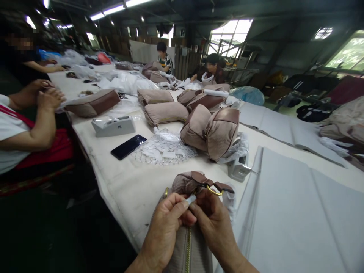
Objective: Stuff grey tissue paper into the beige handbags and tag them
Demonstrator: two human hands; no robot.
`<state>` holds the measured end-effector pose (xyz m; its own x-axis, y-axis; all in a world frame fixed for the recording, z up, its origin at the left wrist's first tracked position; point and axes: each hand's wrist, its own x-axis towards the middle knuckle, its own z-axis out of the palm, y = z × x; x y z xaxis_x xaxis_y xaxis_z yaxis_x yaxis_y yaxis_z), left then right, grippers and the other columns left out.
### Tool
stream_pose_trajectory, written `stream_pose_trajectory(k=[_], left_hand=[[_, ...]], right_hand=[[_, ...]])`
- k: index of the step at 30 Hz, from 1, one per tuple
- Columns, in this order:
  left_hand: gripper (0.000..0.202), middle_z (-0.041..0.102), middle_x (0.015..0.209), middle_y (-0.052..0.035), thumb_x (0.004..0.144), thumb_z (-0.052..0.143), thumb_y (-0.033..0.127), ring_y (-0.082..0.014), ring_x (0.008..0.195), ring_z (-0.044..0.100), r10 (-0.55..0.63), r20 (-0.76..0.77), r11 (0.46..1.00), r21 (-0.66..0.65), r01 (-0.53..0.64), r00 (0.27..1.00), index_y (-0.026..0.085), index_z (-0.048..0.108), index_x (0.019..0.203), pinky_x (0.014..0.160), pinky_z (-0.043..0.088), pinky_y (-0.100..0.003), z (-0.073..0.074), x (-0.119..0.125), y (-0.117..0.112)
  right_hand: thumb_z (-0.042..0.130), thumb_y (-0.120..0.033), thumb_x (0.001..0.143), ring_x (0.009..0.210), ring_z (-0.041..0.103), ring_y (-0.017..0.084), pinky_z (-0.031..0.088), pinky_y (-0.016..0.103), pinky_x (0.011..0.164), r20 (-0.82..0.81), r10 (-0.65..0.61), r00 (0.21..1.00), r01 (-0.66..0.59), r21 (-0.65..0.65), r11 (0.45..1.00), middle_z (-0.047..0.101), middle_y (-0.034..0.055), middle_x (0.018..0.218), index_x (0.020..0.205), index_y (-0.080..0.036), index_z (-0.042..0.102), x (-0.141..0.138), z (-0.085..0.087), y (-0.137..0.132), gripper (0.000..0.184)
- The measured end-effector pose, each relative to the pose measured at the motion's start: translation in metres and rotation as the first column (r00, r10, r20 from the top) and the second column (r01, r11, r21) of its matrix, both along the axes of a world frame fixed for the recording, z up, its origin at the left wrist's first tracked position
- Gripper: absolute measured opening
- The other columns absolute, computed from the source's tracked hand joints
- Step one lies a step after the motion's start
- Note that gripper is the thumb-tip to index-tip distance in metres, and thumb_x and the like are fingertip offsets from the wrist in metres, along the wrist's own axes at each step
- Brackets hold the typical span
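Note:
A beige corduroy handbag (195,248) with a gold zipper lies in front of me, its brown leather strap and gold ring (214,190) at the far end. My left hand (167,223) pinches a small whitish strip (191,199) between thumb and forefinger, just above the zipper. Close against it, my right hand (213,218) has its thumb and fingers pressed together beside the strip's end, under the ring. What those right fingers grip is hidden. White wrapping (229,197) shows to the right of the strap.
Ahead lie a pile of small white tags (167,149), a black phone (127,147), a grey tape dispenser (113,126) and several stuffed beige bags (210,131). Another tape dispenser (239,168) stands near grey sheets (298,212) on the right. Co-workers sit left and at the back.

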<state>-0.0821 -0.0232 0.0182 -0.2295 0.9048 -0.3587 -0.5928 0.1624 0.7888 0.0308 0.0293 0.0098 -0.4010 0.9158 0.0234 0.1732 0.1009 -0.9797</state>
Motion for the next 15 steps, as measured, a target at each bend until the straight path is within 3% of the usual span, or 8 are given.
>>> stream_pose_trajectory(k=[2, 3, 6, 9, 10, 12, 14, 15], left_hand=[[0.02, 0.059, 0.062, 0.0011, 0.076, 0.062, 0.035, -0.0112, 0.058, 0.056, -0.024, -0.034, 1.0, -0.02, 0.023, 0.999, 0.016, 0.055, 0.073, 0.062, 0.044, -0.024, -0.002, -0.002, -0.001], [0.021, 0.059, 0.064, 0.0006, 0.077, 0.061, 0.036, -0.0118, 0.06, 0.057, -0.04, -0.069, 0.999, -0.02, 0.038, 0.997, 0.016, 0.055, 0.073, 0.063, 0.045, -0.024, -0.003, -0.002, -0.002], [0.024, 0.057, 0.067, -0.0001, 0.081, 0.057, 0.037, -0.0117, 0.064, 0.055, -0.085, -0.136, 0.996, 0.009, 0.087, 0.987, 0.016, 0.054, 0.071, 0.064, 0.045, -0.024, -0.006, -0.001, -0.003], [0.027, 0.055, 0.065, 0.0004, 0.083, 0.055, 0.04, -0.0107, 0.061, 0.051, -0.099, -0.166, 0.995, 0.016, 0.103, 0.981, 0.016, 0.053, 0.07, 0.06, 0.043, -0.022, -0.002, 0.004, -0.005], [0.029, 0.055, 0.062, 0.0005, 0.083, 0.054, 0.041, -0.0106, 0.058, 0.05, -0.108, -0.2, 0.994, -0.001, 0.11, 0.974, 0.016, 0.052, 0.069, 0.058, 0.041, -0.022, 0.001, 0.005, -0.006], [0.034, 0.057, 0.06, -0.0014, 0.081, 0.055, 0.046, -0.0124, 0.059, 0.052, -0.136, -0.303, 0.99, -0.009, 0.14, 0.943, 0.017, 0.052, 0.064, 0.06, 0.042, -0.023, 0.006, 0.003, -0.012], [0.039, 0.061, 0.065, -0.0044, 0.081, 0.053, 0.05, -0.0175, 0.071, 0.058, -0.087, -0.424, 0.995, 0.014, 0.103, 0.902, 0.017, 0.056, 0.061, 0.069, 0.045, -0.027, 0.004, -0.008, -0.02], [0.04, 0.062, 0.069, -0.0051, 0.082, 0.051, 0.052, -0.0199, 0.079, 0.059, -0.014, -0.473, 0.999, 0.022, 0.028, 0.881, 0.017, 0.059, 0.065, 0.074, 0.046, -0.029, -0.002, -0.017, -0.024]], right_hand=[[0.054, -0.024, 0.086, 0.063, 0.061, 0.014, 0.047, 0.024, 0.058, 0.103, 0.011, 0.995, -0.035, 0.238, 0.971, 0.064, 0.0016, 0.076, 0.092, -0.021, 0.051, 0.003, -0.005, 0.002, 0.008], [0.052, -0.02, 0.087, 0.064, 0.062, 0.014, 0.047, 0.024, 0.058, 0.158, 0.016, 0.987, -0.079, 0.398, 0.914, 0.066, 0.0024, 0.078, 0.096, -0.02, 0.052, 0.005, -0.007, 0.005, 0.009], [0.048, -0.012, 0.088, 0.066, 0.063, 0.014, 0.046, 0.023, 0.058, 0.295, 0.017, 0.955, -0.247, 0.766, 0.593, 0.068, 0.0045, 0.083, 0.11, -0.018, 0.051, 0.007, -0.003, 0.014, 0.024], [0.048, -0.016, 0.088, 0.054, 0.057, 0.016, 0.041, 0.027, 0.049, 0.398, -0.029, 0.917, -0.362, 0.86, 0.36, 0.063, 0.0037, 0.066, 0.103, -0.014, 0.055, 0.005, 0.005, 0.022, 0.017], [0.047, -0.017, 0.088, 0.051, 0.055, 0.017, 0.039, 0.028, 0.047, 0.411, -0.047, 0.911, -0.375, 0.867, 0.328, 0.061, 0.0035, 0.062, 0.097, -0.014, 0.057, 0.004, 0.005, 0.024, 0.014], [0.046, -0.017, 0.087, 0.052, 0.055, 0.018, 0.04, 0.029, 0.048, 0.403, -0.071, 0.912, -0.359, 0.872, 0.333, 0.06, 0.0042, 0.061, 0.094, -0.014, 0.059, 0.008, 0.0, 0.027, 0.015], [0.045, -0.014, 0.087, 0.059, 0.059, 0.018, 0.044, 0.029, 0.054, 0.364, -0.084, 0.928, -0.302, 0.863, 0.404, 0.064, 0.0056, 0.07, 0.107, -0.016, 0.057, 0.018, -0.015, 0.026, 0.023], [0.044, -0.014, 0.087, 0.065, 0.061, 0.019, 0.046, 0.029, 0.058, 0.335, -0.113, 0.935, -0.246, 0.847, 0.472, 0.065, 0.0063, 0.076, 0.114, -0.018, 0.054, 0.026, -0.024, 0.024, 0.029]])
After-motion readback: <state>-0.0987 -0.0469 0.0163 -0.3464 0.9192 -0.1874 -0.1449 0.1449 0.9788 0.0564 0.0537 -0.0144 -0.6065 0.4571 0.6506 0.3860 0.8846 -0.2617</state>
